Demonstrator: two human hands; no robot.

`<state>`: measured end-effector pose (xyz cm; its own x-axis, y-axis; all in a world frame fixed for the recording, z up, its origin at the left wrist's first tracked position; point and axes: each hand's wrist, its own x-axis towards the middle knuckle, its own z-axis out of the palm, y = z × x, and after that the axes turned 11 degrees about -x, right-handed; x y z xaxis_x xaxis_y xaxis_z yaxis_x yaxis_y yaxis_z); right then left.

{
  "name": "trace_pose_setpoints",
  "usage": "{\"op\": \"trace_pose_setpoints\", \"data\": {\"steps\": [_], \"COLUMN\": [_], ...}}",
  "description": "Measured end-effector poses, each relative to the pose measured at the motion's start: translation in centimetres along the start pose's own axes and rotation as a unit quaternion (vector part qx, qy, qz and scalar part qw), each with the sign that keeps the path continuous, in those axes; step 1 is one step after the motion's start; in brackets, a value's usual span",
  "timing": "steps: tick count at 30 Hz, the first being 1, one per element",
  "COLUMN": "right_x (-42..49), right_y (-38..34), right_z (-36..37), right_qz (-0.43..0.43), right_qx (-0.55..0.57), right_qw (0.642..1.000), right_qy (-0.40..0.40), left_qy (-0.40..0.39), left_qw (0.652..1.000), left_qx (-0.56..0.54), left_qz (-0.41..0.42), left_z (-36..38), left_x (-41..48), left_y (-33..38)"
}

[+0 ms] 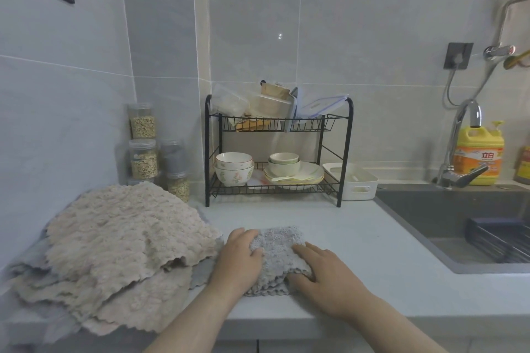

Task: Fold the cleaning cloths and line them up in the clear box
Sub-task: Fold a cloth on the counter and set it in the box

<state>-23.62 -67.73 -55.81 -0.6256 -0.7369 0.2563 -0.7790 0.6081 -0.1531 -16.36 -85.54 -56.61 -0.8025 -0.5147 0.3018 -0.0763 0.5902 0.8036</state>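
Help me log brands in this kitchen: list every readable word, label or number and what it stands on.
"立白": on the orange label of the yellow plastic detergent bottle behind the sink tap.
Smaller print on that label: too blurred to read.
Red-labelled bottle at the right edge: too blurred to read.

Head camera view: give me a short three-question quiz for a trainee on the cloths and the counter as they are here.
1. True or false: the left hand and the right hand are both on the grey cloth.
2. Where does the pile of beige cloths lie? A) left of the grey cloth B) on the floor C) hanging on the wall
3. Fill in: the white basket stands between the dish rack and the ____.

Key: 1 true; 2 A; 3 sink.
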Motion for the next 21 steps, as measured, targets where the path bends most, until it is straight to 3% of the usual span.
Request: {"op": "trace_pose_setpoints", "data": {"steps": [6, 12, 14, 16, 18, 21], "right_x": [-0.2, 0.1, 0.1, 1.1, 2.7, 3.9], "right_y": [-0.2, 1.1, 1.0, 0.9, 0.8, 0.5], "right_z": [0.0, 0.5, -0.9, -1.8, -1.4, 0.4], "right_qz": [0.001, -0.032, -0.012, 0.035, 0.043, -0.007], "right_qx": [-0.017, -0.023, 0.09, 0.187, 0.122, -0.056], "right_qw": [1.0, 0.997, 0.994, 0.982, 0.992, 0.993], "right_qy": [0.005, -0.073, -0.065, -0.016, -0.001, -0.101], "left_qy": [-0.011, 0.009, 0.001, -0.056, -0.12, -0.173], "left_qw": [1.0, 1.0, 1.0, 0.998, 0.99, 0.966], "left_qx": [0.022, 0.023, 0.011, 0.008, 0.067, 0.191], "left_qz": [0.005, -0.004, 0.027, 0.038, 0.034, 0.022], "left_z": [0.1, 0.1, -0.2, -0.2, 0.0, 0.4], "left_x": [0.0, -0.3, -0.4, -0.5, -0.4, -0.2], "left_y": [-0.2, 0.1, 0.3, 0.5, 0.6, 0.4]}}
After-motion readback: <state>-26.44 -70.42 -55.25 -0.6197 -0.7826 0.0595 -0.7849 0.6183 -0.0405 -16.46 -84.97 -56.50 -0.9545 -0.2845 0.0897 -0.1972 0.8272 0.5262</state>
